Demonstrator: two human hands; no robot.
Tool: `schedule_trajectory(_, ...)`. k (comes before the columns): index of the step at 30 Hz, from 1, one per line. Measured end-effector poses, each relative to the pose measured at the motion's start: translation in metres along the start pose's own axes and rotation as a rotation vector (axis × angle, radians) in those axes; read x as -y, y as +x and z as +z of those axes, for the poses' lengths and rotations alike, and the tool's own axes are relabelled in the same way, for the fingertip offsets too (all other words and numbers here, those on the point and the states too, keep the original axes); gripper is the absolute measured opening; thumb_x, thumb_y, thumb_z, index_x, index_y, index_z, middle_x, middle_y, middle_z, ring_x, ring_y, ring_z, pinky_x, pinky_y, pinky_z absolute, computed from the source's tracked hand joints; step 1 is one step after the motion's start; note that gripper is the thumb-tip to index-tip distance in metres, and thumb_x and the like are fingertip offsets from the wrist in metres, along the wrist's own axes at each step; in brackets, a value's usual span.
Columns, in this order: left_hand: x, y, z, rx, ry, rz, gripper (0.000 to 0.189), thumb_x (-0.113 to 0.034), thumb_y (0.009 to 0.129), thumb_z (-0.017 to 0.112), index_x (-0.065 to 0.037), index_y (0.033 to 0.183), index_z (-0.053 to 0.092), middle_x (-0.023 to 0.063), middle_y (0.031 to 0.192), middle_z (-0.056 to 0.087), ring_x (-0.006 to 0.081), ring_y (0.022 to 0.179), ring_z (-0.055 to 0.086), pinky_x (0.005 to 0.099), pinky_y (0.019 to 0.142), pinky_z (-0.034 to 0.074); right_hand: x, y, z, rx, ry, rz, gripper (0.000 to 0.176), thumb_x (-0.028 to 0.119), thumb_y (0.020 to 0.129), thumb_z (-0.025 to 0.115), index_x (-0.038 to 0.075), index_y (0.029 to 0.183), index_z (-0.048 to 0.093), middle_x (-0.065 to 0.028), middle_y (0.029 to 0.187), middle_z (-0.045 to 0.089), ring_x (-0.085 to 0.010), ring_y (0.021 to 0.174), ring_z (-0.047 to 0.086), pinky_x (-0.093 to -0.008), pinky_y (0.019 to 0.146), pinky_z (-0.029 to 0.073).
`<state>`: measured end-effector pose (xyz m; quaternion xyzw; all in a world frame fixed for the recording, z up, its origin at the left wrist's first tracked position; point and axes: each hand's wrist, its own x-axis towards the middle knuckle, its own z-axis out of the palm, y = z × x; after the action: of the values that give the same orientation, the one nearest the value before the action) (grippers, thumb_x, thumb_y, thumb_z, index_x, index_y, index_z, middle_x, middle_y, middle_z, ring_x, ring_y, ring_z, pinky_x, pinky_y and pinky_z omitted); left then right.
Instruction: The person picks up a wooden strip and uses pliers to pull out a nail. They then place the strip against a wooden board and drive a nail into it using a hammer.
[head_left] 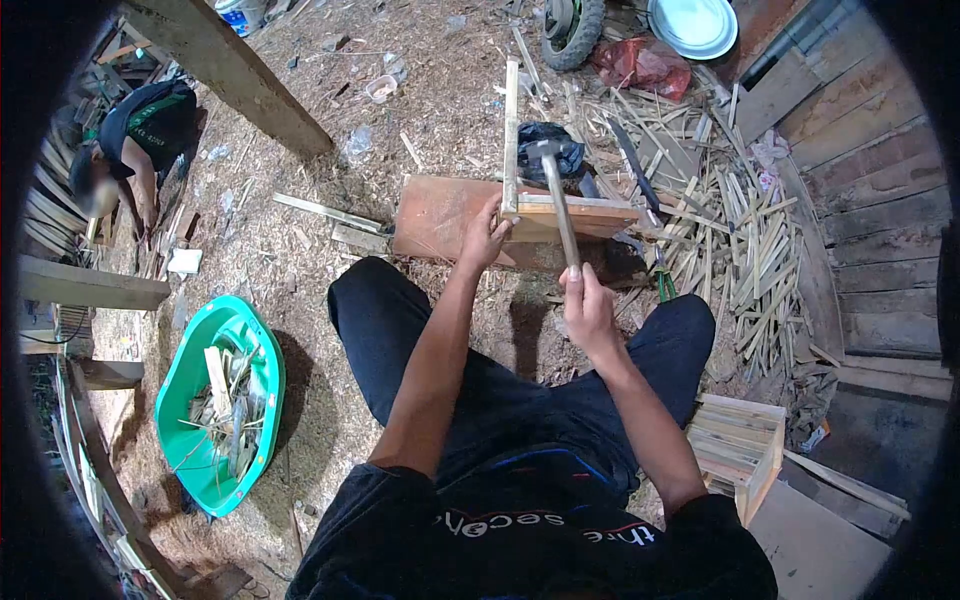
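My right hand is wrapped round the lower handle of a hammer. Its metal head points away from me, above a small wooden frame between my knees. My left hand grips the near left corner of that frame, where a long pale strip meets it. Under the frame lies a reddish-brown board. Any nail at the corner is too small to make out.
Left of me stands a green tub holding wood scraps. Many loose wood strips are piled at the right. A slatted wooden crate sits by my right hip. Another person bends down at far left, beyond a wooden post.
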<state>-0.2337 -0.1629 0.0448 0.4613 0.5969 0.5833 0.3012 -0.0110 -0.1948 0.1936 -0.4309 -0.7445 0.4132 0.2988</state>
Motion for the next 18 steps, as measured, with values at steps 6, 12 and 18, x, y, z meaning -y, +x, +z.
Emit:
schedule_trajectory(6, -0.009, -0.002, -0.001, -0.018, 0.051, -0.08, 0.051, -0.004, 0.088, 0.059, -0.004, 0.136, 0.042, 0.0131, 0.113, 0.062, 0.019, 0.104, 0.059, 0.0315, 0.087, 0.048, -0.011, -0.006, 0.0, 0.217, -0.164, 0.003, 0.032, 0.03, 0.099, 0.044, -0.001, 0.09, 0.05, -0.0246, 0.062, 0.055, -0.0447, 0.063, 0.06, -0.0497, 0.053, 0.042)
schedule_trajectory(12, 0.042, 0.002, 0.003, -0.01, -0.029, -0.017, 0.051, -0.002, 0.087, 0.058, -0.005, 0.136, 0.042, 0.0165, 0.114, 0.062, 0.0238, 0.107, 0.059, 0.0337, 0.09, 0.047, -0.017, -0.009, 0.005, 0.032, -0.145, 0.016, 0.03, 0.029, 0.099, 0.044, 0.001, 0.093, 0.05, -0.0244, 0.062, 0.056, -0.0461, 0.062, 0.058, -0.0542, 0.054, 0.04)
schedule_trajectory(18, 0.019, 0.001, 0.002, 0.013, -0.01, -0.003, 0.051, -0.004, 0.087, 0.06, -0.005, 0.135, 0.043, 0.0168, 0.118, 0.061, 0.0238, 0.11, 0.058, 0.0343, 0.091, 0.047, -0.02, -0.008, -0.004, 0.038, -0.156, 0.033, 0.029, 0.027, 0.099, 0.045, 0.0, 0.089, 0.052, -0.0199, 0.059, 0.054, -0.0394, 0.056, 0.058, -0.045, 0.049, 0.04)
